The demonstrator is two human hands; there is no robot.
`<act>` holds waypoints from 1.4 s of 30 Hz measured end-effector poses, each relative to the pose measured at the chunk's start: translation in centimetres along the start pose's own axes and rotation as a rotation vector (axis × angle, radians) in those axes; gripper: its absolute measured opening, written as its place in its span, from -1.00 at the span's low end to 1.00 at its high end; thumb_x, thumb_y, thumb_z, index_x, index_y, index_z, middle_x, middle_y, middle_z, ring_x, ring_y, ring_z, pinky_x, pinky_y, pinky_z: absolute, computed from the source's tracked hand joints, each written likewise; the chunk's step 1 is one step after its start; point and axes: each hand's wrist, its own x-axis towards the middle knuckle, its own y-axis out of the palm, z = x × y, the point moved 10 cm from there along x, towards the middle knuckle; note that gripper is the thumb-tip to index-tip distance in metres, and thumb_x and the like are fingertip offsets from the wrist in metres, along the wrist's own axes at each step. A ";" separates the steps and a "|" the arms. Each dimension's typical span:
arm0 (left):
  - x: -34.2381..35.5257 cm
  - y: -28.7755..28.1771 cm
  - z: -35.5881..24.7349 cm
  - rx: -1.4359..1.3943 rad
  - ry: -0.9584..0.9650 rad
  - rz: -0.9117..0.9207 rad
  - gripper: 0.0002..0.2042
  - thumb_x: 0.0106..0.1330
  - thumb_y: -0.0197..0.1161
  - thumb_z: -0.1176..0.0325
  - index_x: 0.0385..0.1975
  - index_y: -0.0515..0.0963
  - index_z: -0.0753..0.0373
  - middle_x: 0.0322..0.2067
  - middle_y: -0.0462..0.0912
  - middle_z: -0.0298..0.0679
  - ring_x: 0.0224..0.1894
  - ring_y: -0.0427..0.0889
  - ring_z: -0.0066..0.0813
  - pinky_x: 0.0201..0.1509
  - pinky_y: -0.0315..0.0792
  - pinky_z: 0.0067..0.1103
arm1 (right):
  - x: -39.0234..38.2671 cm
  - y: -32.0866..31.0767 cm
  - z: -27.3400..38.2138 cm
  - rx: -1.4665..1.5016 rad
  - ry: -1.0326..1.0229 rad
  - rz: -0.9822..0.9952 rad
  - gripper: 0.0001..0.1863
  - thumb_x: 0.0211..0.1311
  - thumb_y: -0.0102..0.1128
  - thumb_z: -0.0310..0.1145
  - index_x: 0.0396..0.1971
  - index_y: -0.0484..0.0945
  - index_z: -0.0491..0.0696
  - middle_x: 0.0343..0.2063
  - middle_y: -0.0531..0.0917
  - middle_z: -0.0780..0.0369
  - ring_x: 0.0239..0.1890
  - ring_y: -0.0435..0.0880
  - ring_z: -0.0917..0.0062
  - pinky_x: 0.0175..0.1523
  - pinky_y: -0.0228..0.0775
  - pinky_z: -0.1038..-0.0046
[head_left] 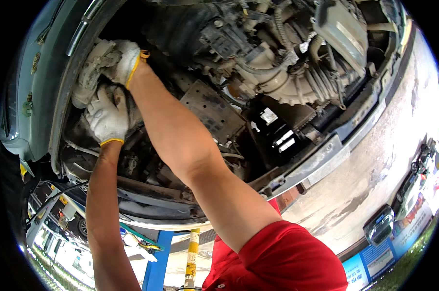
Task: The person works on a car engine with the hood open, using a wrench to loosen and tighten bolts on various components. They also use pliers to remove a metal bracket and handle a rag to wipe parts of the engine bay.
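Note:
In the engine bay, my right hand (125, 60), in a white glove with a yellow cuff, grips a dirty grey metal part (86, 82) beside the body edge at the upper left. Just below it my left hand (108, 116), gloved alike, has its fingers bent against the lower side of that part and dark parts around it; what they grip is partly hidden. My right forearm crosses over a perforated metal plate (210, 109).
The engine (277, 58) fills the upper right, bordered by a front crossmember (345, 121). The car's body edge (37, 97) runs down the left. Below are a yellow striped post (193, 252) and a blue lift column (162, 242); parked cars (379, 223) stand at right.

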 end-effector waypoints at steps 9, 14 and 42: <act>-0.3 1.9 0.3 0.122 0.093 0.007 -0.31 0.28 0.27 -0.07 0.37 0.33 0.08 0.18 0.55 -0.05 0.25 0.49 0.00 0.29 0.38 -0.15 | -20.5 7.5 -0.2 -2.012 -0.196 0.370 -0.78 0.44 0.14 -0.25 -0.26 0.59 -0.10 -0.39 0.71 0.19 -0.40 0.67 0.45 -0.21 0.54 0.37; 0.2 0.7 -0.7 -0.022 -0.027 0.130 -0.34 0.52 -0.06 -0.21 0.46 0.29 0.09 0.37 0.42 0.02 0.38 0.38 0.06 0.42 0.29 -0.12 | -39.1 9.1 5.7 -1.983 -0.072 -0.242 -0.63 0.32 0.37 -0.13 -0.14 0.62 -0.15 -0.46 0.74 0.09 -0.42 0.77 0.23 -0.18 0.60 0.27; -0.3 0.9 -1.1 -0.011 0.010 0.045 -0.42 0.57 -0.10 -0.10 0.39 0.32 0.18 0.27 0.46 0.13 0.32 0.42 0.12 0.39 0.30 -0.14 | -64.6 22.5 49.0 -2.773 -1.228 -1.676 -0.58 0.28 0.31 -0.04 0.01 0.63 0.02 -0.03 0.69 0.02 0.01 0.70 0.10 0.08 0.55 0.19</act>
